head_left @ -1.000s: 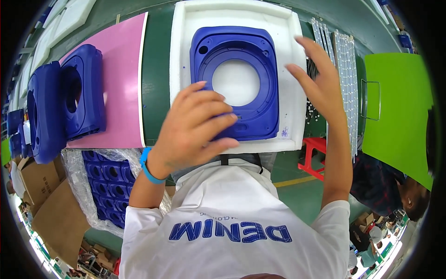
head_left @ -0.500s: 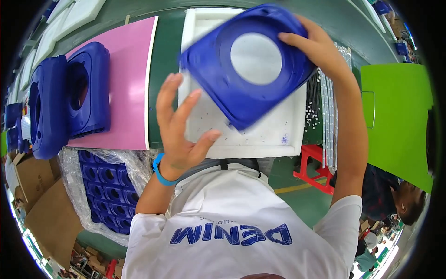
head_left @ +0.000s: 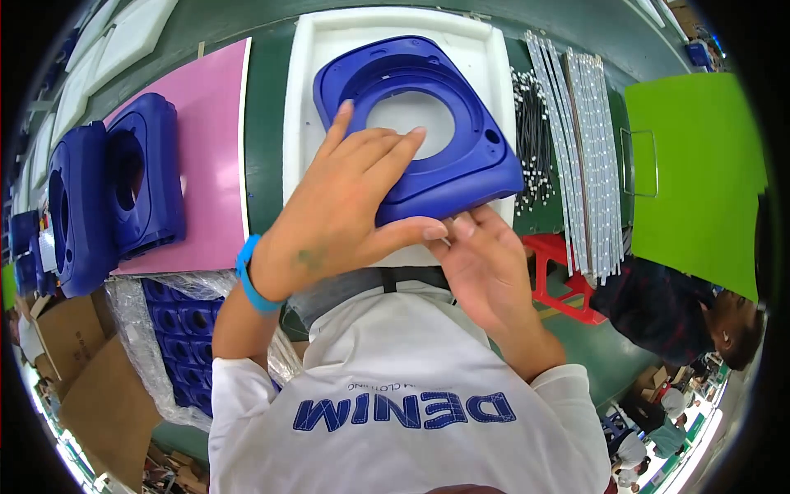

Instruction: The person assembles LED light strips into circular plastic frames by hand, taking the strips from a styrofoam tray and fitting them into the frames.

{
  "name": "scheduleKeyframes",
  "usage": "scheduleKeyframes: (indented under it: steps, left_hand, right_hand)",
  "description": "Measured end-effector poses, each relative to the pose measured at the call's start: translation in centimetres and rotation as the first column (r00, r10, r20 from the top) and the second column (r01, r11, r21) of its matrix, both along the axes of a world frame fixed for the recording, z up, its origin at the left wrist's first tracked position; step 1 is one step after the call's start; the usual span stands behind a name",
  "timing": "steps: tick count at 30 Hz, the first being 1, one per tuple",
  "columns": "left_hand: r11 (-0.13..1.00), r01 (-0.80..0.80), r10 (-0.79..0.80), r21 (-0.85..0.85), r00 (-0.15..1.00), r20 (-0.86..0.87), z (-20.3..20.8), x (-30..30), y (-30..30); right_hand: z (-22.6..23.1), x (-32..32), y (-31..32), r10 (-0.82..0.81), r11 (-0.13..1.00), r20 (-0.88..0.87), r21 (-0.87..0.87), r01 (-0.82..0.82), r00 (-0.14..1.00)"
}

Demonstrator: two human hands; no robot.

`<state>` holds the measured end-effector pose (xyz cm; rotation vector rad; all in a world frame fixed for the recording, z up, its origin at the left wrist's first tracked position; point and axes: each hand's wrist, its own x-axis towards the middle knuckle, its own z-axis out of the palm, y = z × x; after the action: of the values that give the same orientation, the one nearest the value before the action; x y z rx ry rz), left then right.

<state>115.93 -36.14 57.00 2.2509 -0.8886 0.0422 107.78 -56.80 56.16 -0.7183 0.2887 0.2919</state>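
A blue plastic housing point(head_left: 487, 156) with a large round opening sits askew over a white foam tray point(head_left: 306, 156). My left hand point(head_left: 337, 198) reaches across its near left part, fingers spread and thumb stretched to the right. Its fingertips lie over the rim of the opening. At the housing's near edge my right hand point(head_left: 490, 267) is turned palm up. The right fingers bend against the edge from below, and some of them are hidden. Something small and pale shows between the left thumb tip and the right fingers, too small to name.
Two more blue housings point(head_left: 152, 177) stand on a pink sheet point(head_left: 214, 156) at left. Right of the tray lie black cables point(head_left: 533, 140) and pale dotted strips point(head_left: 597, 165). Beyond them is a green panel point(head_left: 699, 181). A red stool point(head_left: 559, 280) and a person point(head_left: 666, 309) are at right.
The housing has turned and come down over the tray. My right hand has moved from its far right corner to its near edge, and my left hand has come onto it.
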Motion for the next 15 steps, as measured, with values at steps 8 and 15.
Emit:
scheduleKeyframes:
  steps: [8, 15]
  left_hand:
    - [0.916, 0.269, -0.246, 0.298, 0.963, -0.115, 0.4, 2.0, -0.1]
    - [0.992, 0.017, -0.018, -0.125, 1.000, -0.005, -1.5, 3.3, 4.0]
  right_hand:
    - [1.8, -1.0, -8.1, 0.605, 0.682, -0.249, -0.328, -0.654, 0.756]
    - [-2.1, 9.0, -20.6, 0.421, -0.508, 0.212, -0.750, 0.423, 0.882]
